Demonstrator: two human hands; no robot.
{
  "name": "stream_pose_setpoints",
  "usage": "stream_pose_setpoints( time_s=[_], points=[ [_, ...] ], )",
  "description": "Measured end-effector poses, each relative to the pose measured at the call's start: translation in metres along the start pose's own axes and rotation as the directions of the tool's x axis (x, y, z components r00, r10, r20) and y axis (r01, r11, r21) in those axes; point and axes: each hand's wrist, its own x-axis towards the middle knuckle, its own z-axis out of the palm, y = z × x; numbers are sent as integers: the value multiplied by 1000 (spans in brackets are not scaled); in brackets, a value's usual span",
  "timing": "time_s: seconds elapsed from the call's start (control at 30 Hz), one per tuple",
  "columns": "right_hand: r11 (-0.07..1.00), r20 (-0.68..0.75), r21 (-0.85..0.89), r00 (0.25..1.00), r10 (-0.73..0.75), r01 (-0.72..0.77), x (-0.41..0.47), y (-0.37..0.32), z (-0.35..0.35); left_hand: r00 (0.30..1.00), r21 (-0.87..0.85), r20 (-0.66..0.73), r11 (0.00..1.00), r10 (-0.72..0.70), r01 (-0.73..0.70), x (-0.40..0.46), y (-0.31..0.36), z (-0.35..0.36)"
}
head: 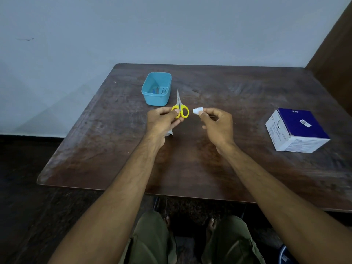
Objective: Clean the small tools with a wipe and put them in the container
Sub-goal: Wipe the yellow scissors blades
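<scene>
Bare table (219, 164) lies between the open blue plastic container (156, 89) and the blue-and-white cardboard box (297, 130), well apart.

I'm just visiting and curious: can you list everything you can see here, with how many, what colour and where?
table: one, dark brown wood, fills the middle of the view
tub: one, light blue, open, far centre of the table; a few small tools lie inside, too small to tell apart
scissors: one pair, yellow handles, steel blades shut and pointing away, held just right of the tub
wipe: one, white, folded small, held near the scissors handles but apart from them
paper scrap: one, white, peeking out under the left hand
box: one, white with a dark blue top, right side of the table
left hand: grips the scissors handles
right hand: pinches the wipe
</scene>
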Motion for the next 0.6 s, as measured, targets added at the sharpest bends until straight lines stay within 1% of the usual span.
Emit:
stream_pose_setpoints(
  time_s=[0.1,0.23,0.37,0.5,0.6],
  points=[
    [1000,18,-8,1000,-14,15,4,-3,7,998,70,-30,996,61,-58,17,22,-9],
    [999,28,-26,999,-42,42,12,-11,16,977,300,-100,942,186,-149,48,61,-17],
    [996,42,-54,997,-67,69,27,-21,29,947,536,-106,819,303,-202,78,86,-23],
    [994,59,-53,994,-94,97,44,-30,43,934,696,-85,691,348,-194,99,89,-28],
    [994,48,-48,994,-100,102,56,-32,51,935,783,-59,598,349,-174,111,83,-31]
  ],
)
